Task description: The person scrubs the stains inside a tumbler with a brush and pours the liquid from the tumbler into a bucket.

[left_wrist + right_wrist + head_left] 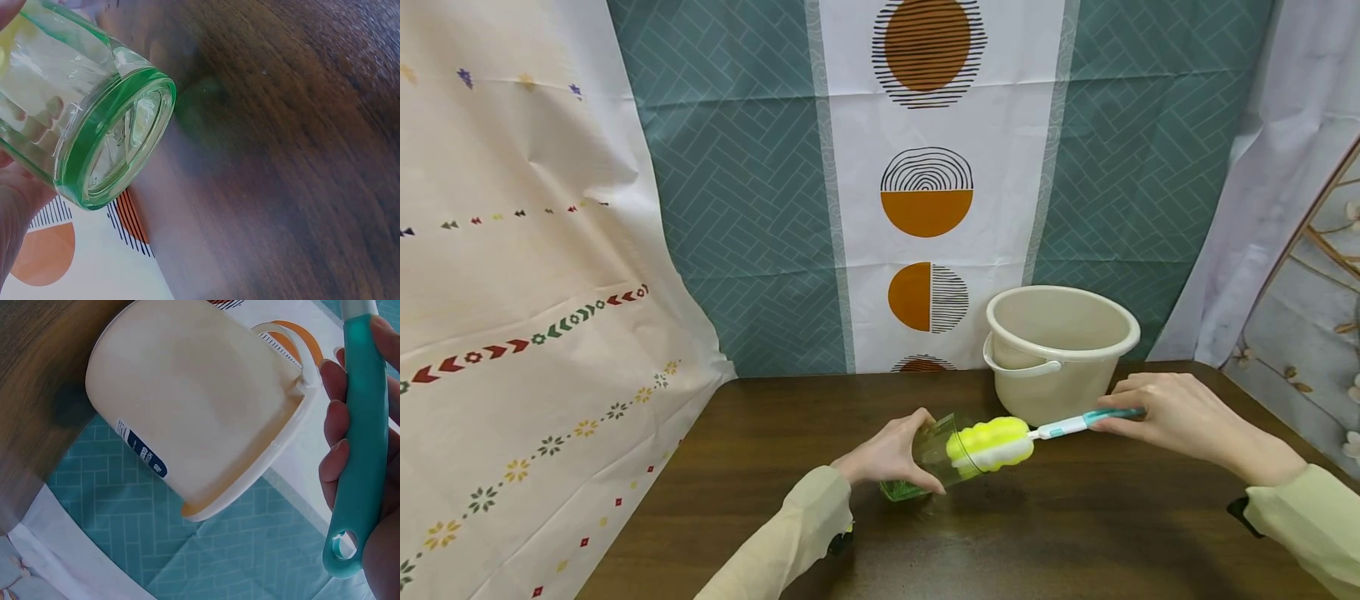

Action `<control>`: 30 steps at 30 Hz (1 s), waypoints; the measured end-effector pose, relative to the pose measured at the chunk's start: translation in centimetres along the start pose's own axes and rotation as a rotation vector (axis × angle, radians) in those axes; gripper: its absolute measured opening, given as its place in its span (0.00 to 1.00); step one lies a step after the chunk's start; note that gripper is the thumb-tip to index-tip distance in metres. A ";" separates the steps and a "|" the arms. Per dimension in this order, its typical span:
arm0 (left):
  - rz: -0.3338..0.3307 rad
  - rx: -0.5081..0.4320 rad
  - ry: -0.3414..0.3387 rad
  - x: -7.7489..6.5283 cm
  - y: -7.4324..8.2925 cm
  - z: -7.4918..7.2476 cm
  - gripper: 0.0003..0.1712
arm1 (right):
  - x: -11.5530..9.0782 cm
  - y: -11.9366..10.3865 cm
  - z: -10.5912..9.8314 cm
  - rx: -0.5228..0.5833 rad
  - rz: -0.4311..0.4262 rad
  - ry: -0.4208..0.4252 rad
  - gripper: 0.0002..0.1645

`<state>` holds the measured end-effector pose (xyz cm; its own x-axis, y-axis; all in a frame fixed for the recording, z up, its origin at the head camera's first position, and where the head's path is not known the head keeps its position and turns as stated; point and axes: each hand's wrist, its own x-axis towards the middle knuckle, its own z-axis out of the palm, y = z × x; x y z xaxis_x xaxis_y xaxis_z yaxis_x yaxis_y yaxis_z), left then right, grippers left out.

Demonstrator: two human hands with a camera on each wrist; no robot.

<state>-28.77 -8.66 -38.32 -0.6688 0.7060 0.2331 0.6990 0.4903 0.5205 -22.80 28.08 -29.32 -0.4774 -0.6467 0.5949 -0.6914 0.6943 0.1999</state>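
My left hand (891, 454) grips a clear green-tinted glass (934, 450), tilted with its mouth toward the right. In the left wrist view the thick green base of the glass (119, 137) faces the camera above the wooden surface. A bottle brush with a yellow and white sponge head (992, 442) has that head partly inside the mouth of the glass. My right hand (1180, 421) holds the brush by its teal handle (364, 425), fingers curled round it; a hanging hole shows at the handle's end.
A cream bucket (1048, 383) with a hanging handle stands at the back right of the brown wooden table (760, 450), just behind the brush. Patterned curtains (737, 208) hang behind the table, and a pale embroidered cloth (535, 333) drapes along its left side.
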 end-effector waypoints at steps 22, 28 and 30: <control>-0.014 -0.045 0.003 -0.2 0.5 -0.2 0.39 | 0.9 -0.4 0.4 0.073 0.046 -0.021 0.14; -0.019 -0.046 0.001 -0.1 0.5 -0.2 0.39 | 1.2 -0.6 1.1 0.069 0.044 -0.023 0.13; -0.018 -0.049 0.003 -0.1 0.4 -0.2 0.39 | 1.3 -0.7 1.2 0.071 0.038 -0.025 0.13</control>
<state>-28.42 -8.64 -38.01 -0.6819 0.6957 0.2260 0.6737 0.4770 0.5644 -23.60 26.32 -29.62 -0.5171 -0.6285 0.5811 -0.7088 0.6950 0.1210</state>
